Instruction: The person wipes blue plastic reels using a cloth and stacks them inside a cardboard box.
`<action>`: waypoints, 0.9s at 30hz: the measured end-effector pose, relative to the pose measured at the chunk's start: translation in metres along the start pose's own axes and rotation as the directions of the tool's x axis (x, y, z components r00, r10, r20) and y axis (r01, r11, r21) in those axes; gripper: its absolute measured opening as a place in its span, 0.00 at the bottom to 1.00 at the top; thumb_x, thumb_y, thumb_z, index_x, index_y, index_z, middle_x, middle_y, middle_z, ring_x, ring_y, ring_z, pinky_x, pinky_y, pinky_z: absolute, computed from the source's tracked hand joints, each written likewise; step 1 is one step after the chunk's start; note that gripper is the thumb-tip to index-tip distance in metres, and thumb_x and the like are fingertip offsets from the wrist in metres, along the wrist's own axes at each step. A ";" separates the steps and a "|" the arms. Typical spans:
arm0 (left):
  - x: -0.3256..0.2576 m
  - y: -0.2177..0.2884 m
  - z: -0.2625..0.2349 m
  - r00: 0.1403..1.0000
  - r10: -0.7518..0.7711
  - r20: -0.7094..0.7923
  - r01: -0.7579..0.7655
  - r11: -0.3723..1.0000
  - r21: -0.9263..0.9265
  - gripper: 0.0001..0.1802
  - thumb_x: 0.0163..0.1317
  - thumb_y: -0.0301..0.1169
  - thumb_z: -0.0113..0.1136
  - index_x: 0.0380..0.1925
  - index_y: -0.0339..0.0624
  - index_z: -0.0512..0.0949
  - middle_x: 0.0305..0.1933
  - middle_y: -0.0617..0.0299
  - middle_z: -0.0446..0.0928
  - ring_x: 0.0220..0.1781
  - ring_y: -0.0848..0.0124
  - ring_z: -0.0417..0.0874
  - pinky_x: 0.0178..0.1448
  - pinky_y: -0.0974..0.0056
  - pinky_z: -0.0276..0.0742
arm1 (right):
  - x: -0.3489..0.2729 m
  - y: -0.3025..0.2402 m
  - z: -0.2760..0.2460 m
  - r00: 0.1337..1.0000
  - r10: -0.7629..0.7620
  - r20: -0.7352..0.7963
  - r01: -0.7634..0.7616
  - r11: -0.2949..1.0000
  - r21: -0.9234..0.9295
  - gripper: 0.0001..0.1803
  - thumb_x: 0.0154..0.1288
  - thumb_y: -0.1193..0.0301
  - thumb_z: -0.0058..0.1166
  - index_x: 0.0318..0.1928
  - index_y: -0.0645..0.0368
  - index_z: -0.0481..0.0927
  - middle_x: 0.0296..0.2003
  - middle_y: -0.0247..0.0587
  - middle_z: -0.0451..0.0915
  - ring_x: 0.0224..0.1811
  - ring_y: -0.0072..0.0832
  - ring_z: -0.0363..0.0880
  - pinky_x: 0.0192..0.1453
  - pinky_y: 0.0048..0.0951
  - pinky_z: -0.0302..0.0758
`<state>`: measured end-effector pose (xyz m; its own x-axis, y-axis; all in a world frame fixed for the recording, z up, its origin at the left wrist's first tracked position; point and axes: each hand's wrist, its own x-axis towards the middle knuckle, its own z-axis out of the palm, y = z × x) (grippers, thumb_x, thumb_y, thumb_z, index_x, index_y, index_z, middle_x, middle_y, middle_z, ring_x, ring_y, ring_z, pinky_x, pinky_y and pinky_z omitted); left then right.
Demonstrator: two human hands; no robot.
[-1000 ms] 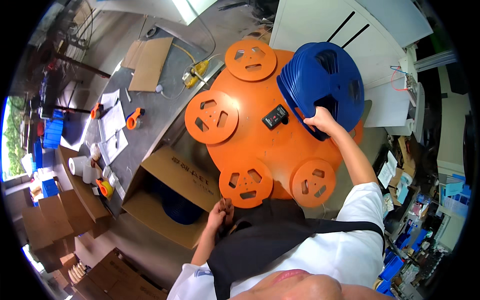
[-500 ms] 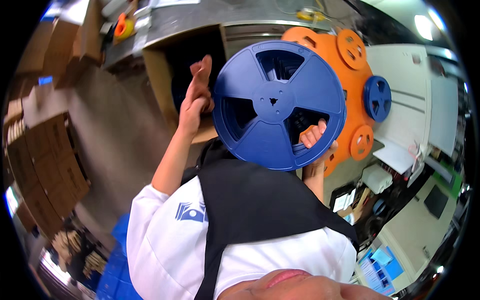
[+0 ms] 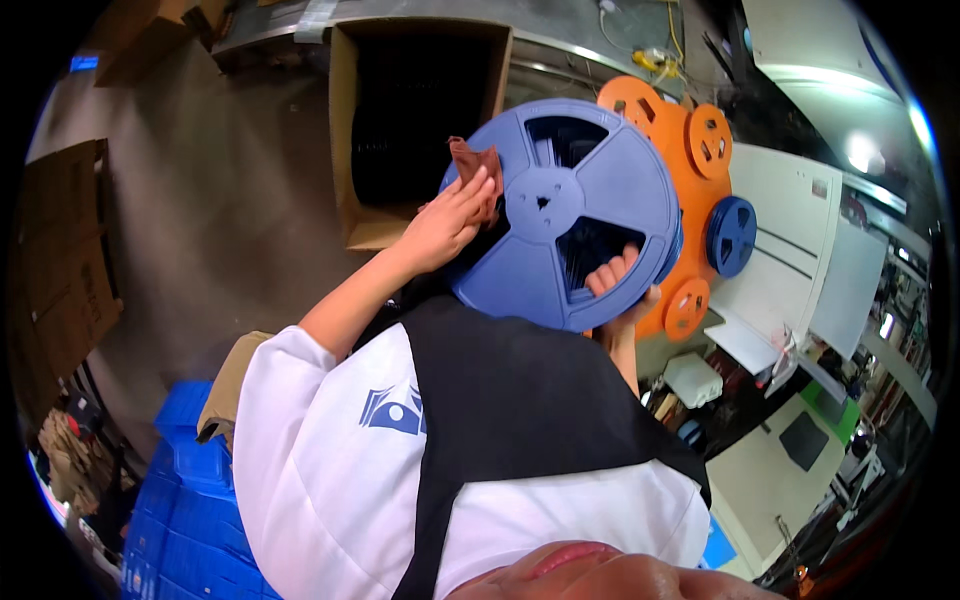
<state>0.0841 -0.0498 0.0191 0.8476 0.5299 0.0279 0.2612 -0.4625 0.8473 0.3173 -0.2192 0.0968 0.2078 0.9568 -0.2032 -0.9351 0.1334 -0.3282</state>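
A stack of blue plastic reels (image 3: 560, 190) is held upright in front of my chest, the front one showing its hub and wide cut-outs. My right hand (image 3: 620, 275) reaches around the right edge, its fingers curled through the lower right cut-out, thumb outside. My left hand (image 3: 450, 220) is at the left side of the front reel, its fingers extended over a reddish-brown cloth (image 3: 480, 168) that lies against the reel's face. Just beyond that hand stands an open cardboard box (image 3: 343, 150). Its inside is dark, with rows of thin edges faintly visible.
To the right of the reels is an orange piece with several round orange discs (image 3: 710, 140) and a small blue reel (image 3: 731, 236). A metal bench (image 3: 560, 20) runs along the far side. Blue plastic crates (image 3: 190, 510) are at lower left, brown cartons (image 3: 65, 260) at far left.
My left hand, raised beside the reels before, has moved right and now lies on the front reel with the cloth. The right hand keeps its grip. The whole view has shifted, showing more of the box.
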 end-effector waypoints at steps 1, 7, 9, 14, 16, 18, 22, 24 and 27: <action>-0.004 0.017 -0.015 0.989 0.087 0.116 -0.091 0.995 0.027 0.27 0.60 0.30 0.48 0.61 0.39 0.65 0.66 0.50 0.63 0.71 0.55 0.56 0.73 0.53 0.49 | 0.000 -0.003 0.001 0.999 -0.027 0.027 0.027 0.999 0.020 0.19 0.50 0.63 0.60 0.34 0.53 0.63 0.18 0.25 0.57 0.19 0.19 0.55 0.28 0.24 0.57; -0.033 0.023 -0.049 0.927 0.308 0.213 -0.350 0.915 0.201 0.27 0.57 0.39 0.58 0.57 0.44 0.70 0.61 0.60 0.68 0.69 0.58 0.60 0.71 0.51 0.53 | 0.018 -0.011 0.010 0.997 -0.067 -0.026 0.068 0.997 0.037 0.18 0.52 0.63 0.58 0.34 0.55 0.62 0.19 0.26 0.57 0.21 0.18 0.56 0.29 0.23 0.60; -0.028 0.019 -0.056 0.899 0.358 0.252 -0.403 0.902 0.156 0.35 0.47 0.41 0.66 0.58 0.45 0.69 0.62 0.61 0.67 0.68 0.57 0.62 0.69 0.50 0.57 | 0.020 -0.012 0.014 0.995 -0.087 -0.056 0.092 0.993 0.076 0.17 0.53 0.64 0.58 0.34 0.55 0.63 0.20 0.26 0.57 0.21 0.18 0.55 0.29 0.23 0.59; -0.017 0.010 -0.050 0.877 0.458 0.146 -0.476 0.784 0.398 0.24 0.52 0.30 0.58 0.51 0.44 0.72 0.49 0.63 0.72 0.58 0.62 0.72 0.60 0.57 0.70 | 0.027 -0.016 0.018 0.997 -0.059 -0.051 0.062 0.996 0.059 0.18 0.53 0.63 0.58 0.35 0.55 0.62 0.21 0.26 0.56 0.21 0.18 0.54 0.30 0.23 0.57; -0.016 0.006 -0.051 0.873 0.464 0.151 -0.487 0.804 0.342 0.23 0.52 0.27 0.56 0.51 0.44 0.73 0.48 0.63 0.72 0.57 0.63 0.73 0.53 0.62 0.77 | 0.026 -0.018 0.019 0.997 -0.054 -0.048 0.057 0.996 0.067 0.19 0.54 0.63 0.58 0.36 0.56 0.62 0.21 0.26 0.57 0.22 0.18 0.54 0.31 0.23 0.57; -0.013 0.005 -0.055 0.863 0.467 0.194 -0.505 0.800 0.323 0.22 0.52 0.26 0.55 0.51 0.44 0.73 0.48 0.63 0.72 0.56 0.63 0.74 0.47 0.65 0.80 | 0.026 -0.019 0.019 0.997 -0.059 -0.049 0.061 0.997 0.042 0.19 0.54 0.62 0.58 0.38 0.56 0.63 0.22 0.26 0.57 0.23 0.18 0.55 0.31 0.24 0.57; -0.006 0.003 -0.059 0.815 0.523 0.248 -0.578 0.755 0.308 0.19 0.51 0.28 0.55 0.46 0.45 0.74 0.45 0.65 0.72 0.53 0.65 0.74 0.41 0.69 0.81 | 0.029 -0.022 0.021 0.998 -0.055 -0.042 0.056 0.998 0.033 0.21 0.56 0.61 0.58 0.40 0.57 0.63 0.22 0.27 0.57 0.23 0.19 0.55 0.31 0.24 0.58; -0.005 0.006 -0.064 0.814 0.523 0.255 -0.579 0.767 0.276 0.14 0.52 0.28 0.54 0.42 0.45 0.74 0.44 0.67 0.72 0.54 0.67 0.74 0.39 0.69 0.81 | 0.030 -0.025 0.020 0.998 -0.046 -0.030 0.047 0.998 0.032 0.21 0.56 0.61 0.58 0.40 0.58 0.63 0.22 0.27 0.57 0.22 0.19 0.55 0.31 0.24 0.58; -0.006 0.016 -0.075 0.817 0.455 0.354 -0.549 0.802 0.236 0.16 0.53 0.27 0.55 0.45 0.47 0.74 0.48 0.66 0.74 0.56 0.64 0.74 0.37 0.67 0.82 | 0.026 -0.026 0.013 0.999 -0.046 -0.010 0.047 0.998 0.044 0.22 0.56 0.61 0.58 0.41 0.59 0.63 0.22 0.27 0.58 0.22 0.19 0.56 0.31 0.25 0.60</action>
<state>0.0490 -0.0074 0.0723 0.9749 -0.0298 0.2207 -0.1473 -0.8294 0.5389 0.3429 -0.1940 0.1118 0.2537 0.9470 -0.1970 -0.9360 0.1890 -0.2969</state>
